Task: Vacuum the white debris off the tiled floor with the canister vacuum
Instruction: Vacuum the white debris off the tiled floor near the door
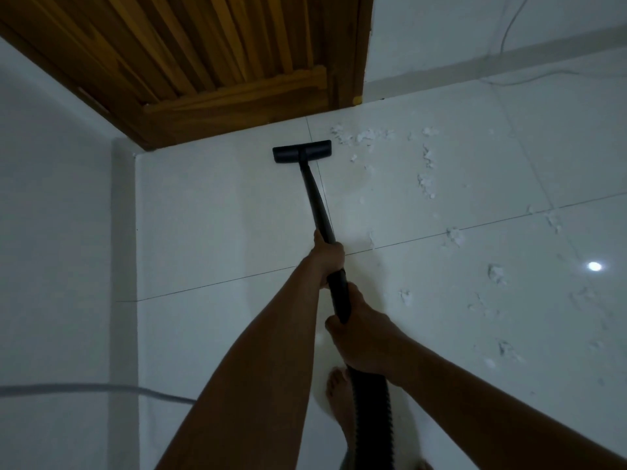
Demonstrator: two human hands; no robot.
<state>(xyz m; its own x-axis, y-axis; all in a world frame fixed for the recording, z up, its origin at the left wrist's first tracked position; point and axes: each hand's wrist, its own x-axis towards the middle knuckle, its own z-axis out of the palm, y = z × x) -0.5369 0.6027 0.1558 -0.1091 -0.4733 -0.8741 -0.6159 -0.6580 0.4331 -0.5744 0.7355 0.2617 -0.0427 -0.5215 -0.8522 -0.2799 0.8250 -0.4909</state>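
Observation:
A black vacuum wand (315, 195) slants down to a flat black floor nozzle (302, 151) that lies on the white tiled floor (217, 225) close to the door. My left hand (326, 257) grips the wand's lower middle. My right hand (359, 337) grips the thicker handle end, where the ribbed black hose (371, 405) begins. White debris (359, 136) is strewn just right of the nozzle. More white debris (454, 236) trails down the tiles on the right. The canister itself is out of view.
A wooden door (203, 59) in its frame stands just beyond the nozzle. White walls (51, 198) close the corner at left. A grey cable (101, 390) crosses the left wall base. My bare foot (339, 398) stands under the hose. A thin white cord (509, 28) hangs at the far wall.

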